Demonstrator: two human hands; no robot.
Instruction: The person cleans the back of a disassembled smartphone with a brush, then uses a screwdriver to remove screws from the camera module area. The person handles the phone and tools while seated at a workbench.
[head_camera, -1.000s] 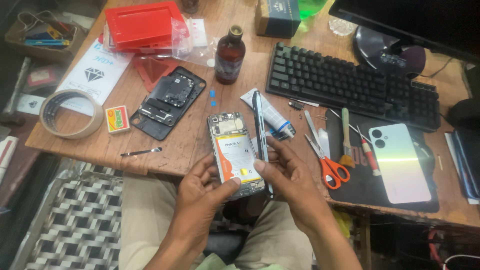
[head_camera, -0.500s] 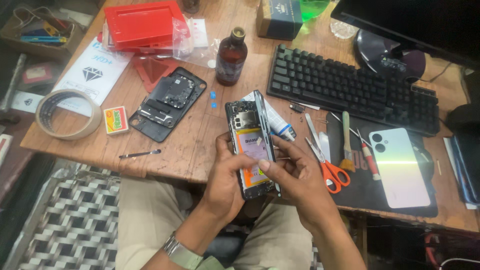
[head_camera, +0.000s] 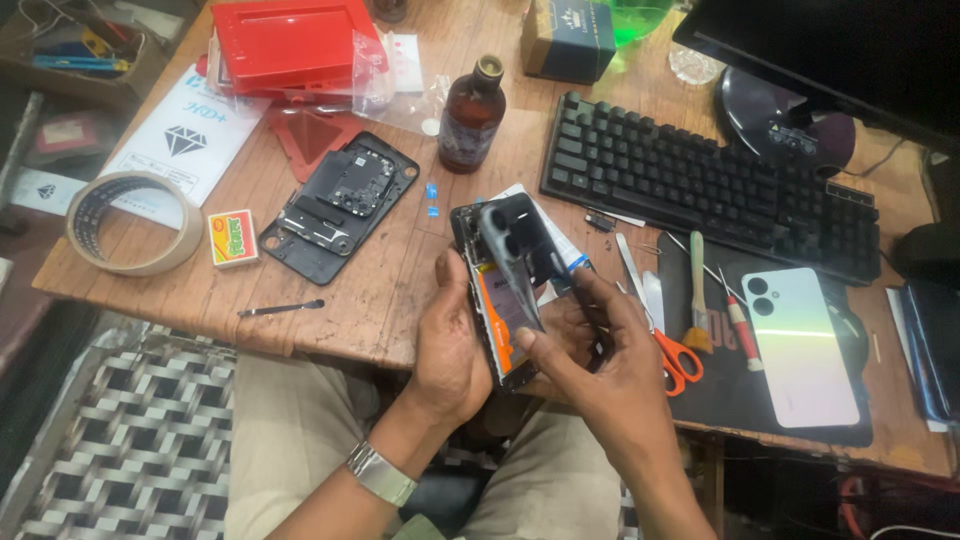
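- Two hands at frame centre: left hand (head_camera: 450, 345) grips opened phone (head_camera: 500, 300); right hand (head_camera: 600, 370) pinches its part-lifted back cover (head_camera: 520, 245).
- Risk: prying hard may crack cover.

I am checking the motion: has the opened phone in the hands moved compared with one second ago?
Yes. The opened phone has turned from facing up to tilted on edge, and shifted right, closer to the scissors on the table.

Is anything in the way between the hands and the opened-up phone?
No, nothing visible is. The left hand grips the opened phone along its side, and the right hand pinches the dark back cover lifted off it. Both hands touch it directly, above the table edge.
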